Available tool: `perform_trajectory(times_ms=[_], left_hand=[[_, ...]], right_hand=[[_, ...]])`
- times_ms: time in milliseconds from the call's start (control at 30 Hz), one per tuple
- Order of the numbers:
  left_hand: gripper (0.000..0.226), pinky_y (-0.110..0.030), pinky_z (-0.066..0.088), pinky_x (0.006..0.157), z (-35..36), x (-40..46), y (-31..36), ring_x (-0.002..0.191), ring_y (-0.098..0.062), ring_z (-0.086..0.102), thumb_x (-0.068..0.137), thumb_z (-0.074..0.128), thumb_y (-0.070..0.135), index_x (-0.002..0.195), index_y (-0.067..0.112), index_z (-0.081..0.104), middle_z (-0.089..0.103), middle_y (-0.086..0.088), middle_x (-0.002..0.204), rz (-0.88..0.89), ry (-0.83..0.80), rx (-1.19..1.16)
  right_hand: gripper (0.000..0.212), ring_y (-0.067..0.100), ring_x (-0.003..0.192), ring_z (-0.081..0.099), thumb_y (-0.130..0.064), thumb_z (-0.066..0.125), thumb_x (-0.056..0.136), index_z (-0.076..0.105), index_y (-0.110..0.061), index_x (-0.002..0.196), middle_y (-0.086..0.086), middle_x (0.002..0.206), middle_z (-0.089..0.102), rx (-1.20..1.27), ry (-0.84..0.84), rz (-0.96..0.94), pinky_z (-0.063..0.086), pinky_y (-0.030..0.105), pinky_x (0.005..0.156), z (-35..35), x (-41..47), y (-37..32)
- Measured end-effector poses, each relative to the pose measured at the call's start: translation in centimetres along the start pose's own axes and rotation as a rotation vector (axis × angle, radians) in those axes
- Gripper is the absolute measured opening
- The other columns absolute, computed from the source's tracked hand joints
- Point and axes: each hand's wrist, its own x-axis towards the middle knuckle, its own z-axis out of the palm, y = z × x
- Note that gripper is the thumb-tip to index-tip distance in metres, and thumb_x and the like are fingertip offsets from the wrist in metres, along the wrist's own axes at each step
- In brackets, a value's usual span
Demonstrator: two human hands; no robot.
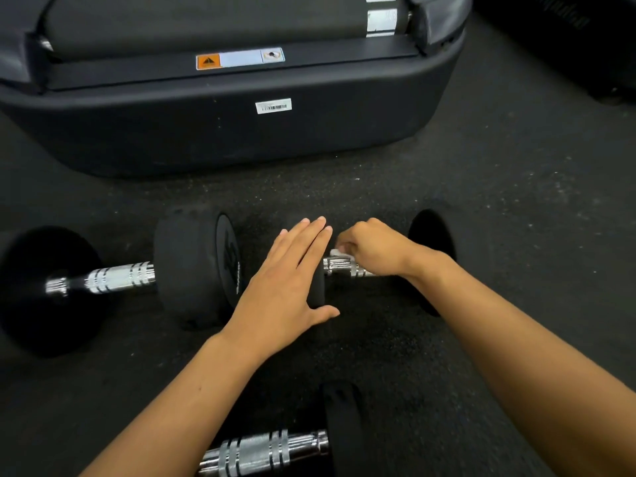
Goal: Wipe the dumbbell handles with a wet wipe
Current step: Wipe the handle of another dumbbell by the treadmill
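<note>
Three black dumbbells with chrome handles lie on the dark rubber floor. My right hand (373, 247) grips a white wet wipe (336, 252) against the chrome handle (339, 265) of the right dumbbell (432, 256). My left hand (285, 280) rests flat, fingers straight, on that dumbbell's left weight head (318, 287). A second dumbbell (186, 266) lies to the left, its chrome handle (113, 278) bare. The third dumbbell (344, 428) lies near the bottom edge between my forearms, partly cut off.
The black rear end of a treadmill (220, 132) with a warning sticker (240, 58) and a barcode label stands just beyond the dumbbells. Another dark machine (585, 46) sits at the top right. Rubber floor (516, 184) stretches to the right.
</note>
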Motion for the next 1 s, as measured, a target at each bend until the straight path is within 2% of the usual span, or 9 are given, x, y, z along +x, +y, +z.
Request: perform_trajectory(times_ms=[67,167,300,433,533,600,700,867,1000], left_hand=[[0.106,-0.034,0.003,0.116,0.0,0.1,0.0,0.142,-0.012,0.003,0.067,0.075,0.049,0.147,0.014,0.015,0.013,0.000,0.155,-0.004,0.003,-0.003],[0.106,-0.034,0.003,0.115,0.0,0.1,0.0,0.142,-0.012,0.002,0.067,0.074,0.050,0.147,0.014,0.014,0.013,0.000,0.155,-0.004,-0.009,-0.006],[0.106,-0.030,-0.002,0.116,0.0,0.0,0.0,0.142,-0.010,-0.001,0.068,0.074,0.048,0.148,0.015,0.013,0.011,0.002,0.156,-0.008,-0.009,-0.018],[0.106,-0.024,-0.009,0.114,0.0,0.2,-0.1,0.141,-0.006,-0.006,0.069,0.072,0.050,0.148,0.017,0.010,0.005,0.005,0.156,-0.002,-0.020,-0.024],[0.105,-0.025,-0.009,0.114,0.0,0.2,-0.1,0.141,-0.006,-0.006,0.070,0.071,0.050,0.148,0.017,0.009,0.005,0.005,0.156,-0.004,-0.020,-0.027],[0.104,-0.023,-0.010,0.114,0.0,0.2,0.0,0.141,-0.006,-0.006,0.069,0.071,0.050,0.148,0.017,0.010,0.006,0.005,0.156,-0.006,-0.007,-0.020],[0.104,-0.024,-0.009,0.114,0.0,0.3,0.0,0.141,-0.006,-0.006,0.069,0.070,0.050,0.148,0.017,0.010,0.006,0.005,0.156,-0.008,-0.014,-0.024],[0.104,-0.025,-0.007,0.115,-0.1,0.3,0.0,0.141,-0.007,-0.003,0.069,0.072,0.049,0.147,0.016,0.012,0.008,0.004,0.156,-0.009,0.004,-0.028],[0.106,-0.024,-0.009,0.115,0.0,0.2,-0.1,0.141,-0.007,-0.003,0.068,0.071,0.051,0.147,0.016,0.012,0.008,0.004,0.156,-0.014,-0.027,-0.024]], right_hand=[[0.022,0.024,0.085,0.061,-0.011,0.045,0.092,0.067,-0.011,0.100,0.008,0.089,0.068,0.006,0.037,-0.037,0.049,0.041,0.077,0.7,0.0,-0.6],[0.021,0.026,0.085,0.064,-0.019,0.047,0.094,0.065,-0.011,0.103,0.008,0.090,0.070,0.005,0.214,-0.137,0.050,0.042,0.074,2.1,-1.9,0.2],[0.023,0.029,0.089,0.066,-0.012,0.052,0.088,0.066,-0.008,0.105,0.010,0.098,0.070,0.011,0.386,-0.190,0.052,0.041,0.075,3.2,-2.9,-0.3],[0.037,0.032,0.106,0.062,-0.001,0.059,0.077,0.064,0.001,0.114,0.018,0.117,0.063,-0.135,0.506,-0.318,0.048,0.044,0.094,5.9,-4.0,-0.3],[0.038,0.031,0.111,0.059,0.000,0.067,0.079,0.062,0.002,0.117,0.017,0.121,0.061,-0.180,0.588,-0.369,0.046,0.043,0.096,6.0,-4.7,0.8],[0.033,0.033,0.111,0.059,-0.005,0.060,0.084,0.062,0.003,0.116,0.019,0.120,0.061,-0.183,0.605,-0.357,0.047,0.044,0.094,6.4,-4.1,0.1],[0.036,0.035,0.115,0.056,-0.009,0.046,0.088,0.060,0.006,0.117,0.021,0.123,0.058,-0.265,0.576,-0.460,0.042,0.044,0.100,6.9,-4.7,0.7],[0.033,0.033,0.112,0.058,-0.007,0.052,0.085,0.062,0.005,0.114,0.020,0.120,0.061,-0.269,0.646,-0.400,0.040,0.041,0.100,6.7,-4.1,0.2],[0.033,0.035,0.116,0.054,-0.005,0.048,0.088,0.060,0.005,0.117,0.021,0.124,0.058,-0.314,0.601,-0.502,0.040,0.044,0.101,6.7,-5.1,1.4]])
